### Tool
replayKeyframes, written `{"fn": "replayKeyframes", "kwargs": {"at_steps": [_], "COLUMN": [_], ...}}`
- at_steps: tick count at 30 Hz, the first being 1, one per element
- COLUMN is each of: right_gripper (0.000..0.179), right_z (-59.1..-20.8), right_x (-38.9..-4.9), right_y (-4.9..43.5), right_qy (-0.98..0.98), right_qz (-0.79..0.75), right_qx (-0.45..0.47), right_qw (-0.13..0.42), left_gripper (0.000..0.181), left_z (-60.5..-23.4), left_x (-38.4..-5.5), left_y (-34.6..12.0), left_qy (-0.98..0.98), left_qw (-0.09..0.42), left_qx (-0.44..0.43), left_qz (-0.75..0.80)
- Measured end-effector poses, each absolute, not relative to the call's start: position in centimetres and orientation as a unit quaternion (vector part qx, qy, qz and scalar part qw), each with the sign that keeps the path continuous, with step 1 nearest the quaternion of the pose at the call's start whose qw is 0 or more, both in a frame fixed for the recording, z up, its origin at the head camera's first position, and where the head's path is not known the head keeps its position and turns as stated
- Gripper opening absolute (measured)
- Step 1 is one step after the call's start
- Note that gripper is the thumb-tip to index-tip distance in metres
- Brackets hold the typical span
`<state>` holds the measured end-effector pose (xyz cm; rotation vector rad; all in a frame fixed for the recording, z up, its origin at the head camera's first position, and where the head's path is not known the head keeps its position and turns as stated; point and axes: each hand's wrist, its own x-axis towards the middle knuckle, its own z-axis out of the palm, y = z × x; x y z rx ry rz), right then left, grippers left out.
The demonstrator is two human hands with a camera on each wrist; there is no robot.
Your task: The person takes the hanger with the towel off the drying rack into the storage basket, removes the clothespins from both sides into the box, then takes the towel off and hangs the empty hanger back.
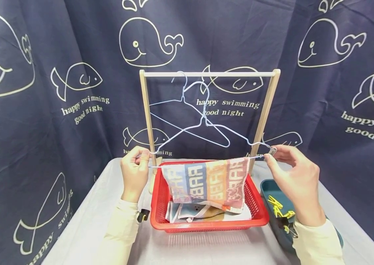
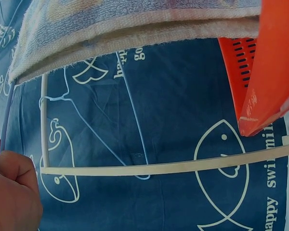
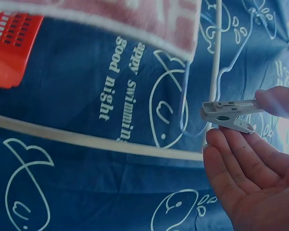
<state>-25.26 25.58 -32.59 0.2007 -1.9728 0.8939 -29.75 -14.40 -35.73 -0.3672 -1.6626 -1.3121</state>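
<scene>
A striped terry towel (image 1: pixel 206 182) with block letters hangs folded over the lower bar of a light blue wire hanger (image 1: pixel 203 118). My left hand (image 1: pixel 135 171) grips the hanger's left corner; in the left wrist view its curled fingers (image 2: pixel 17 168) sit around the wire beside the towel's edge. My right hand (image 1: pixel 297 176) pinches a pale grey clothespin (image 3: pixel 231 108) between thumb and fingers. The clothespin's nose is right at the hanger's right corner, a little outside the towel's edge. The towel hangs over the red basket (image 1: pixel 208 225).
More folded cloth (image 1: pixel 213 218) lies in the basket. Behind it stands a wooden rack (image 1: pixel 266 110), with a second blue hanger (image 1: pixel 165 102) hooked on its white rod. At the right, a teal tray (image 1: pixel 267 186) holds several yellow clothespins (image 1: pixel 276 206). A whale-print curtain (image 1: pixel 84 154) surrounds the table.
</scene>
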Motion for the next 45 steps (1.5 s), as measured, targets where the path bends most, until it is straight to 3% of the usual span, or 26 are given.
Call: {"fn": "replayKeyframes", "kwargs": {"at_steps": [15, 26, 39, 45], "right_gripper": [0.035, 0.043, 0.053, 0.045], "right_z": [-34.3, -35.8, -37.6, -38.5], "right_x": [-26.8, -27.7, -28.3, -28.5], "right_y": [28.7, 30.6, 32.5, 33.2], "right_qy": [-0.833, -0.879, -0.928, -0.942], "right_qz": [0.34, 0.31, 0.272, 0.244], "right_qx": [-0.003, -0.067, -0.066, -0.035], "right_qw": [0.437, 0.357, 0.247, 0.229], "left_gripper": [0.02, 0.024, 0.023, 0.023], "left_z": [-35.7, -35.9, -35.8, -35.8], "left_x": [-29.7, -29.8, -29.9, -29.8], "left_y": [-14.4, -14.5, -14.5, -14.5], "left_qy": [-0.679, -0.681, -0.677, -0.679], "left_qw": [0.48, 0.466, 0.471, 0.47], "left_qx": [-0.153, -0.156, -0.159, -0.157], "left_qz": [-0.534, -0.543, -0.543, -0.542]}}
